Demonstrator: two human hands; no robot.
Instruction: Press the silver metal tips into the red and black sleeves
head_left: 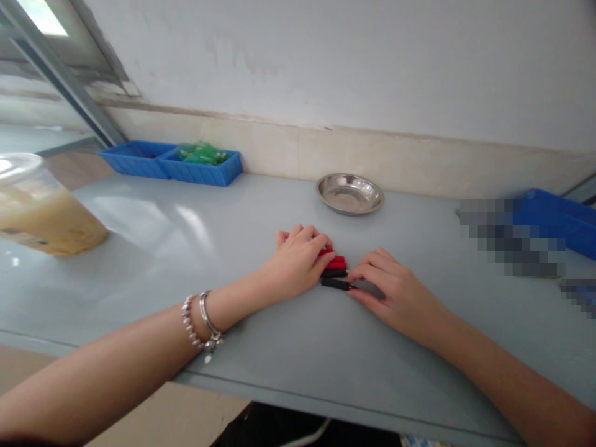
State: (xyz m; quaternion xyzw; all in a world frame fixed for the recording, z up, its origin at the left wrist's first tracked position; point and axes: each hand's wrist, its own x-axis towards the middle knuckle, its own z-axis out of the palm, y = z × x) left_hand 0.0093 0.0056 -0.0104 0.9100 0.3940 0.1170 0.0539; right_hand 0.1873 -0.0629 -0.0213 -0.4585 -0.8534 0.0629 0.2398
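My left hand (302, 257) rests on the table with curved fingers over a small group of slim, handle-like pieces, its thumb pressing against them. Red pieces (339, 262) show past its thumb, with a black piece (334, 273) beside them. Nearer to me lies another black piece (334, 284), a thin metal end at its right. My right hand (384, 282) is closed in a pinch at that metal end. The pieces lie side by side, roughly crosswise to me; my left fingers hide their far ends, and their exact kind is unclear.
A shallow steel dish (350, 195) stands by the wall. Two joined blue bins (200, 174) sit back left, one with green plastic-looking items (201, 152). At left is a lidded cup of pale drink (51, 217). A blue bin (577, 226) and blurred-out objects (512, 239) are at right.
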